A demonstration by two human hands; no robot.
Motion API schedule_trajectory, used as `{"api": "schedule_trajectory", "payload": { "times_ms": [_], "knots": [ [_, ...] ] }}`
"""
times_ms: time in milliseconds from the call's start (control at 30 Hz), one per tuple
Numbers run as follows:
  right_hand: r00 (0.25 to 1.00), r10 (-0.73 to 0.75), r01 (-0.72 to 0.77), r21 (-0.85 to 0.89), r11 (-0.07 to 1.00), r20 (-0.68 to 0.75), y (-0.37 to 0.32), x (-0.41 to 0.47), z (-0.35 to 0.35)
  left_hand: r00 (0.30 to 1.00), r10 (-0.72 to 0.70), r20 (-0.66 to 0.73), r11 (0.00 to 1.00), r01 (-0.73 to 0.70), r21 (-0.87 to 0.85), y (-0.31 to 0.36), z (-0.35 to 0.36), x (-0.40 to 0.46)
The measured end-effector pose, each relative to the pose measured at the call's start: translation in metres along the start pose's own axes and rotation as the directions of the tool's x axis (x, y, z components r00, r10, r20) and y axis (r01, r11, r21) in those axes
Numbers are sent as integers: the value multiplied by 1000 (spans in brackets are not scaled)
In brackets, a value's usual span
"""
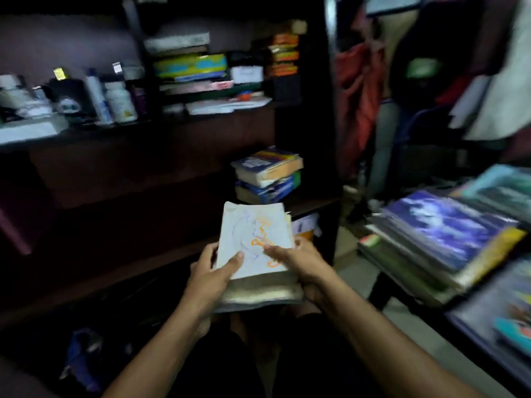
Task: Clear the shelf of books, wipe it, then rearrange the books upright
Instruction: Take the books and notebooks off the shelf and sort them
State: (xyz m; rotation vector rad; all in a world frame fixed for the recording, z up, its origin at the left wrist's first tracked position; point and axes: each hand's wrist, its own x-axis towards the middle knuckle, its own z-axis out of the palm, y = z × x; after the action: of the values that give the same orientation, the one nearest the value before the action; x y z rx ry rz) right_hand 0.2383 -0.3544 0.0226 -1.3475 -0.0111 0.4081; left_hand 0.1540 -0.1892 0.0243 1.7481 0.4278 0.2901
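A small stack of books (254,254) is held flat in front of the dark shelf (161,262), with its long side pointing away from the body. It is gripped by both hands. The left hand (211,275) is wrapped round the left edge, with the thumb pressed on the pale cover. The right hand (301,262) is wrapped round the right edge, and its fingers are laid across the orange drawing on top. Both hands are equally near, so neither side leads.

Two thick books (268,175) are left lying flat on the shelf board, just behind the held stack (these probably have to come out too). A big pile of books (442,239) is lying on a low surface to the right, well apart from the hands. Open floor is seen between the hands and that pile, so a swing to the right looks free. The shelf's upright post (330,139) stands close on the right and could be bumped.
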Motion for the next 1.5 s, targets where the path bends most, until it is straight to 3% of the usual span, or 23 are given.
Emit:
{"api": "schedule_trajectory", "payload": {
  "times_ms": [100,200,367,500,667,767,867,967,1033,1100,1167,1267,1367,1433,1500],
  "knots": [
    [990,-97,101,30,994,-100,-30,-45,-49,992,116,51,993,-117,26,26,40,-13],
    [953,-225,230,3,973,-205,-65,-101,-106,954,240,180,970,-230,-73,67,92,-47],
    [858,-352,348,-81,934,-374,-129,-169,-185,812,388,437,914,-280,-293,130,179,-90],
    [800,-373,362,-117,925,-470,-160,-195,-235,733,442,518,890,-288,-353,160,238,-102],
    [742,-374,432,-30,902,-557,-172,-211,-294,639,452,622,890,-276,-363,191,297,-115],
    [673,-374,482,-5,876,-639,-188,-209,-339,533,478,699,878,-272,-393,212,338,-117],
    [585,-379,485,-65,872,-717,-203,-195,-391,494,505,707,863,-309,-401,226,401,-105],
    [496,-365,387,-176,905,-788,-202,-176,-448,421,519,744,831,-452,-323,228,467,-87],
    [404,-412,53,-429,902,-817,-185,-165,-480,319,456,831,769,-612,-187,215,504,-78],
    [412,-487,-317,-623,715,-770,-151,-156,-489,228,267,936,674,-739,-12,192,523,-78],
    [457,-527,-353,-690,631,-716,-117,-148,-488,281,152,948,579,-802,145,163,537,-75],
    [450,-560,-402,-718,568,-696,-103,-144,-491,311,301,902,533,-839,112,139,547,-70],
    [411,-612,-476,-731,488,-676,-118,-143,-470,334,401,853,557,-828,63,146,537,-72],
    [458,-695,-345,-831,436,-555,-131,-135,-428,326,499,803,579,-815,-29,161,515,-71],
    [534,-746,-118,-908,401,-399,-138,-117,-376,346,624,700,578,-808,-117,174,471,-64]
  ]
}}
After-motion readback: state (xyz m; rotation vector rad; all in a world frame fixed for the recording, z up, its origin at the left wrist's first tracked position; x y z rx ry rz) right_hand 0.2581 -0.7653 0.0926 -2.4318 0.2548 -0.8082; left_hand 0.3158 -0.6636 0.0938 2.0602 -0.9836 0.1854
